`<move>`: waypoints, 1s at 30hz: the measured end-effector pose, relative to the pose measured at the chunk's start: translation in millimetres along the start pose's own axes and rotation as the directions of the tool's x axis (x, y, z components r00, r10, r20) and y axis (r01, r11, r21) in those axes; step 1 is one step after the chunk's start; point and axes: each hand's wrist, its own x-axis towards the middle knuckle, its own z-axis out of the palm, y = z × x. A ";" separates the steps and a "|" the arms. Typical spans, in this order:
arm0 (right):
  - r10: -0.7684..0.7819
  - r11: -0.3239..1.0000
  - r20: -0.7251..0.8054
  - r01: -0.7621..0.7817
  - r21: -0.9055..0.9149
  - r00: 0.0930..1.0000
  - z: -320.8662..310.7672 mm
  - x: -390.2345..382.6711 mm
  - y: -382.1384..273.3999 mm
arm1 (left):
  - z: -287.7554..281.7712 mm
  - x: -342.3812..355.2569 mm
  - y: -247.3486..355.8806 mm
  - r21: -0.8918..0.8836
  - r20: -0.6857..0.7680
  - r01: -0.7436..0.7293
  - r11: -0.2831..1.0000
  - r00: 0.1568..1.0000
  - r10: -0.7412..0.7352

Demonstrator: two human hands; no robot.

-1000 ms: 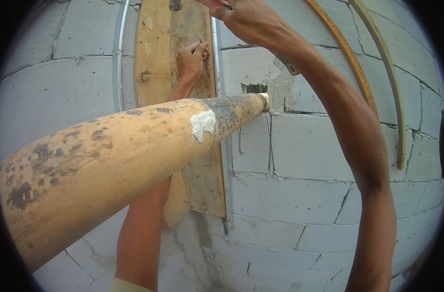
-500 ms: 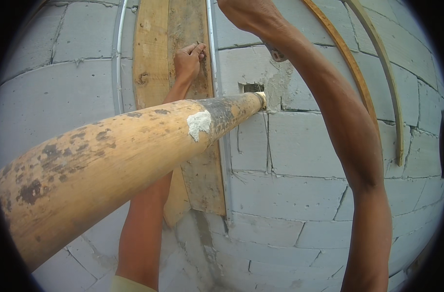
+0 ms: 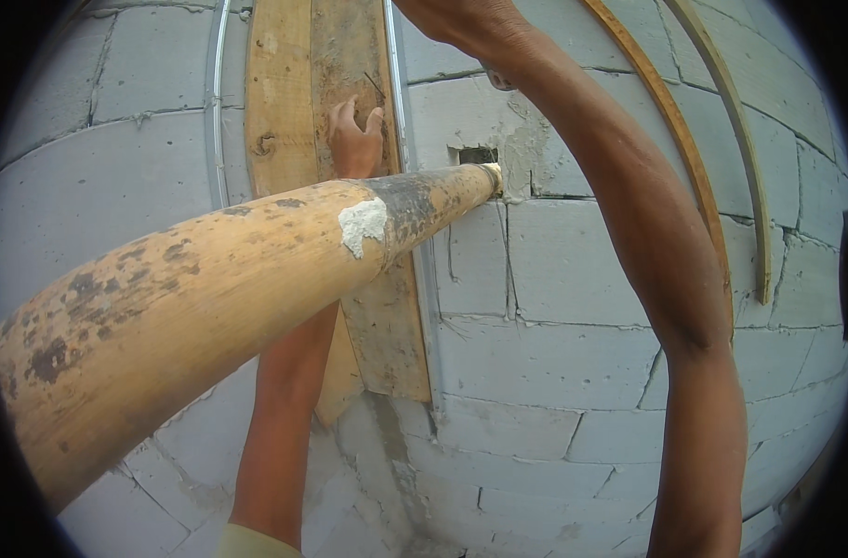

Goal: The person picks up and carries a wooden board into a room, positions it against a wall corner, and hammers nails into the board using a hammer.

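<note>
My left hand (image 3: 356, 139) is against the wooden boards (image 3: 350, 56) on the wall, fingers apart and holding nothing. Just above its fingertips a thin dark nail (image 3: 375, 86) stands slanted out of the right-hand board. My right hand (image 3: 457, 17) is raised at the top edge, its fingers cut off from view. Under that wrist pokes the grey handle end (image 3: 501, 81) of a tool, apparently a hammer, whose head is out of sight. A thick, stained wooden pole (image 3: 229, 270) crosses in front of my left forearm and hides part of it.
The pole's far end meets a small hole (image 3: 480, 155) in the grey block wall (image 3: 573, 260). Metal strips (image 3: 217, 102) run upright on both sides of the boards. Two narrow wooden strips (image 3: 757, 205) are at the right.
My left fingers have let go of the nail and spread, and the hand has dropped slightly. The nail stays in the board. My right hand has shifted a little up and left.
</note>
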 end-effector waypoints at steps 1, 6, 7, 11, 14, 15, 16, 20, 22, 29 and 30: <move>-0.002 1.000 0.000 0.002 0.002 1.000 1.6 -0.4 2.3 | 3.6 -14.4 -8.7 0.086 -0.046 -0.055 0.995 0.997 0.059; 0.122 0.879 0.320 0.047 -0.475 0.940 62.0 -5.7 116.7 | 30.0 -63.8 -23.6 0.272 -0.026 -0.093 0.958 0.994 0.104; 0.133 0.903 0.333 0.024 -0.428 0.933 64.4 3.3 105.7 | 26.1 -71.8 -27.3 0.342 -0.029 -0.037 0.939 0.998 0.050; -0.197 0.977 0.065 0.202 -0.071 0.978 36.5 17.6 53.8 | 19.5 -71.2 -28.2 0.317 -0.056 0.077 0.945 0.996 -0.063; -0.154 0.978 -0.192 0.178 0.113 0.969 22.7 25.8 3.3 | 8.3 -65.7 -40.6 0.200 -0.151 -0.023 0.979 0.987 0.054; -0.172 0.967 -0.256 0.213 0.140 0.951 15.4 19.4 11.3 | 23.5 -67.2 -29.6 0.170 -0.131 -0.033 0.985 0.990 0.056; -0.164 0.975 -0.251 0.195 0.107 0.954 8.1 11.7 42.9 | 38.6 -67.6 -17.0 0.175 -0.125 -0.053 0.983 0.989 0.075; 0.335 0.933 0.601 -0.167 -0.319 0.726 16.7 -8.0 54.1 | 19.2 -74.5 -37.2 0.390 -0.145 -0.017 0.921 0.986 0.080; 0.435 0.899 0.575 -0.296 -0.322 0.694 15.4 8.7 30.6 | 16.4 -60.7 -55.0 0.413 -0.198 -0.066 0.908 0.967 0.160; -0.150 0.984 -0.256 0.170 0.057 0.955 3.2 8.6 52.8 | 47.3 -68.0 -23.5 0.299 -0.164 -0.120 0.947 0.971 0.174; -0.230 0.973 -0.104 0.231 -0.002 0.968 24.4 -0.9 94.3 | 38.7 -69.3 -30.9 0.328 -0.175 -0.128 0.936 0.965 0.193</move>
